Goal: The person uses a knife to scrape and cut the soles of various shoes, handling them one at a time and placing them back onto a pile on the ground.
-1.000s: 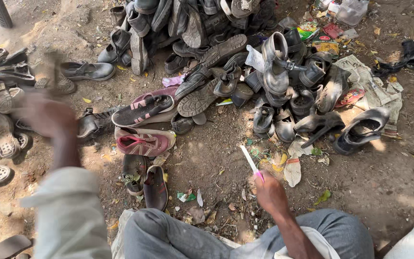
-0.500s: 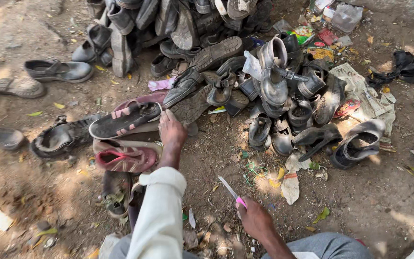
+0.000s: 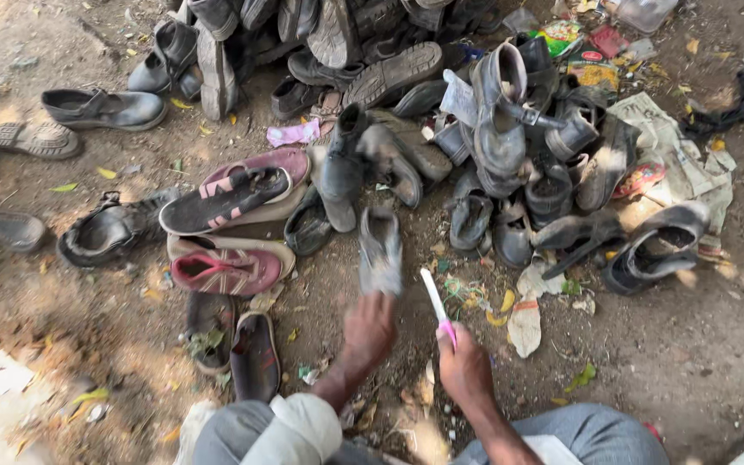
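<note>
The left hand (image 3: 369, 329) grips a worn grey shoe (image 3: 380, 250) by its heel, above the dirt. The right hand (image 3: 465, 370) is closed around a small brush (image 3: 437, 303). The shoe looks light and floppy.

I sit outdoors on bare dirt ground (image 3: 716, 362), at what looks like a roadside shoe-repair spot. A heap of worn dark shoes (image 3: 492, 138) lies piled in front of me, with loose sandals (image 3: 226, 198) spread to my left (none of them paired up). Crumpled newspaper (image 3: 682, 164), dry leaves (image 3: 505, 306) and scraps of litter lie scattered about, under patchy sunlight.
</note>
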